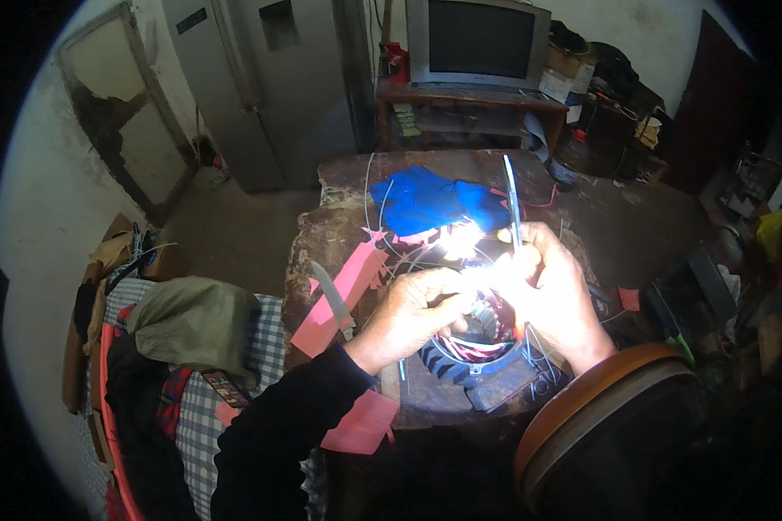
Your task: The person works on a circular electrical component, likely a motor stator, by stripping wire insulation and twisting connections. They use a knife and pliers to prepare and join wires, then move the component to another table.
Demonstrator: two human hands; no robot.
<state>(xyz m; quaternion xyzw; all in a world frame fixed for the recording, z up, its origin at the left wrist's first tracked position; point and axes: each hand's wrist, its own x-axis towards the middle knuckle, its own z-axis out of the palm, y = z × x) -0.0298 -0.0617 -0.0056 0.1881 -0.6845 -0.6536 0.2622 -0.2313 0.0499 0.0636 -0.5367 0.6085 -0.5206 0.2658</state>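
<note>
A motor stator (473, 343) with a finned dark housing and bundled windings inside rests near the front of the worn wooden table (308, 247). My left hand (417, 304) is at its left rim, thumb and fingers pinched together; glare hides what they hold, if anything. Over the right side of the stator, my right hand (552, 291) is closed around a slim, straight metal tool (512, 195) that points up and away. Its lower end disappears in the bright light. Left of the stator lies a knife blade (328, 291) on a pink insulation sheet (347, 300).
Behind the stator, a blue cloth (434, 200) lies crumpled with pink scraps around it. Loose wires (543, 365) curl beside the stator. Another pink sheet (362, 423) is at the front edge. A checked seat (269, 334) stands left; a television (482, 39) stands farther back.
</note>
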